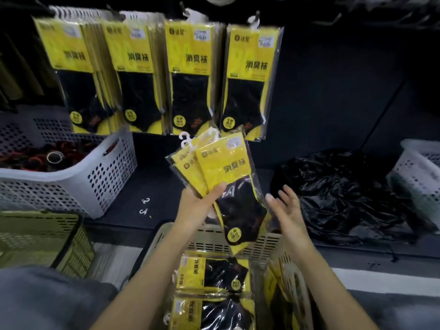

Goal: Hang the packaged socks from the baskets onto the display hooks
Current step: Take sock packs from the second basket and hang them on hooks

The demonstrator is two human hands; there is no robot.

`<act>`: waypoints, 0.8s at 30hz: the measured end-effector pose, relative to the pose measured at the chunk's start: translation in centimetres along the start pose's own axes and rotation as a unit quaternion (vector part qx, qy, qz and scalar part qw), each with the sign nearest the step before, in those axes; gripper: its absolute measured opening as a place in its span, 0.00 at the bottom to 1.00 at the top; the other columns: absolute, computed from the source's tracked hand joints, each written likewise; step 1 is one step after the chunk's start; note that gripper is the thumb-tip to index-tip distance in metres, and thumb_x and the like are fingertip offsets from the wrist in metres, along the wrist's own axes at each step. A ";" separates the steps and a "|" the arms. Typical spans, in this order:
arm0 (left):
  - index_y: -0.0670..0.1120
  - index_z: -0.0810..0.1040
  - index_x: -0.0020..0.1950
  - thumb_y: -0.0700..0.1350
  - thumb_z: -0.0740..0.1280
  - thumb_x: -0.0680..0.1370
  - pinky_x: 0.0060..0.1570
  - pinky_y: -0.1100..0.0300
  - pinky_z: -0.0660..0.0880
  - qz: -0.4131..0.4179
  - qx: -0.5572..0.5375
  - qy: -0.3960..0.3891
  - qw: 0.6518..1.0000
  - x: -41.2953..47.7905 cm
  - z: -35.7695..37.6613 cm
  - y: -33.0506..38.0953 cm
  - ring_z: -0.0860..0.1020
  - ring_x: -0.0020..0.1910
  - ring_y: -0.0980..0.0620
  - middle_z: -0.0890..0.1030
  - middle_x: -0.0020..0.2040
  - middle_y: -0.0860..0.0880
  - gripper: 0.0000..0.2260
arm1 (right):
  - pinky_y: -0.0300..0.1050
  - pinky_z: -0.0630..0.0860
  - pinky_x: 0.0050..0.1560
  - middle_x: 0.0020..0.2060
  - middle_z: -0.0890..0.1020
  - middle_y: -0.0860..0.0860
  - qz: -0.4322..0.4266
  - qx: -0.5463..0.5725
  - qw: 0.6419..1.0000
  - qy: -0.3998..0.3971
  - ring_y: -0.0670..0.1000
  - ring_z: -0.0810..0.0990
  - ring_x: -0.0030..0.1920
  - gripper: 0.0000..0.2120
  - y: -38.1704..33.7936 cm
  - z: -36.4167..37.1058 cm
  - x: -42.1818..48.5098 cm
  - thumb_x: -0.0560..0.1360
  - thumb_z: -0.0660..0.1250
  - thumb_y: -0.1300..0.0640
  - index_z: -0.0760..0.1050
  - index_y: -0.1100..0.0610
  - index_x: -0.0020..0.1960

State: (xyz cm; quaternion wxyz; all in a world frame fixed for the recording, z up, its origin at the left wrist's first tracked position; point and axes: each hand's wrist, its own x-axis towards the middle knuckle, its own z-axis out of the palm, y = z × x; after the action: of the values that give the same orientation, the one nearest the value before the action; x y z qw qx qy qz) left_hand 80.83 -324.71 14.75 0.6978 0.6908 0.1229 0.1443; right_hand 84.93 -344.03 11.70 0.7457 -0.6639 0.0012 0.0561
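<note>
My left hand (pixel 202 201) grips a fanned bunch of yellow-and-black sock packs (pixel 221 167) with white plastic hangers at their tops, held just below the display. My right hand (pixel 285 208) is beside the bunch's right edge, fingers spread, holding nothing. Below my arms a beige slotted basket (pixel 238 241) holds more sock packs (pixel 212 275) lying flat. On the dark wall above, several rows of the same sock packs (pixel 190 77) hang from display hooks; the rightmost row (pixel 250 77) is just above the held bunch.
A white perforated basket (pixel 100 177) with dark items stands at the left on the dark shelf. An olive crate (pixel 47 234) sits below it. A crumpled black plastic bag (pixel 345 191) lies at the right, beside another white basket (pixel 421 167). Loose white hangers (pixel 144 206) lie on the shelf.
</note>
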 end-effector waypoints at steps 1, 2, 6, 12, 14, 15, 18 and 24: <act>0.57 0.82 0.41 0.49 0.74 0.72 0.32 0.76 0.73 0.014 0.012 -0.014 1.000 0.2 0.4 0.9 0.81 0.34 0.66 0.84 0.35 0.61 0.03 | 0.43 0.67 0.66 0.67 0.70 0.43 -0.049 -0.019 0.999 -0.014 0.44 0.69 0.68 0.36 -1.6 0.1 0.2 0.65 0.70 0.40 0.65 0.46 0.70; 0.57 0.81 0.43 0.49 0.75 0.71 0.32 0.76 0.73 0.024 0.022 -0.027 0.999 0.5 0.9 1.6 0.81 0.37 0.65 0.84 0.37 0.61 0.04 | 0.41 0.69 0.64 0.65 0.74 0.43 -0.094 -0.031 0.995 -0.022 0.42 0.72 0.65 0.33 -3.1 0.2 0.4 0.64 0.69 0.40 0.69 0.47 0.67; 0.55 0.81 0.45 0.49 0.78 0.64 0.37 0.73 0.76 0.060 0.005 -0.055 0.997 1.5 3.4 4.6 0.82 0.43 0.63 0.84 0.42 0.62 0.12 | 0.37 0.77 0.50 0.50 0.83 0.48 -0.208 -0.008 0.978 0.005 0.44 0.81 0.51 0.21 -8.1 1.0 0.8 0.66 0.72 0.47 0.76 0.53 0.56; 0.56 0.79 0.50 0.55 0.74 0.65 0.39 0.73 0.75 0.114 0.001 -0.130 0.985 2.5 5.6 8.6 0.82 0.45 0.63 0.84 0.45 0.62 0.15 | 0.42 0.79 0.53 0.47 0.85 0.48 -0.215 0.015 0.976 0.031 0.48 0.83 0.51 0.14 -11.5 0.3 1.7 0.68 0.71 0.49 0.79 0.54 0.51; 0.59 0.78 0.51 0.60 0.66 0.69 0.41 0.74 0.74 0.094 0.024 -0.175 0.980 2.7 5.7 9.3 0.80 0.47 0.68 0.82 0.47 0.67 0.13 | 0.47 0.78 0.56 0.48 0.85 0.49 -0.206 0.012 0.978 0.043 0.50 0.83 0.51 0.11 -12.2 -0.5 2.4 0.72 0.71 0.51 0.79 0.54 0.52; 0.60 0.77 0.52 0.60 0.63 0.71 0.42 0.75 0.73 0.089 0.030 -0.190 0.977 2.9 5.7 9.4 0.78 0.48 0.71 0.81 0.47 0.70 0.12 | 0.49 0.77 0.58 0.48 0.85 0.50 -0.197 0.007 0.979 0.047 0.51 0.83 0.51 0.09 -12.6 -1.1 2.8 0.73 0.69 0.52 0.79 0.54 0.51; 0.60 0.75 0.54 0.55 0.62 0.76 0.44 0.80 0.71 0.121 0.033 -0.184 0.975 3.9 5.4 10.2 0.77 0.49 0.73 0.80 0.47 0.72 0.08 | 0.50 0.76 0.60 0.48 0.85 0.48 -0.182 -0.005 0.982 0.057 0.49 0.83 0.52 0.06 -13.7 -3.5 4.1 0.77 0.65 0.52 0.80 0.49 0.48; 0.56 0.77 0.53 0.47 0.65 0.78 0.34 0.80 0.70 0.184 0.018 -0.077 0.980 7.0 3.9 14.0 0.78 0.39 0.72 0.81 0.37 0.69 0.05 | 0.50 0.74 0.61 0.49 0.84 0.49 -0.232 -0.024 0.965 0.117 0.51 0.81 0.54 0.06 -19.5 -7.1 8.0 0.79 0.62 0.55 0.78 0.51 0.48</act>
State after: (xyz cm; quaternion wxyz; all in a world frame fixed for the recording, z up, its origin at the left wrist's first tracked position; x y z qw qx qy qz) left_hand 88.33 -325.71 29.04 0.6538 0.7233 -0.0577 0.2144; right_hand 95.07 -352.58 29.59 0.7166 -0.6658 -0.0669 -0.1969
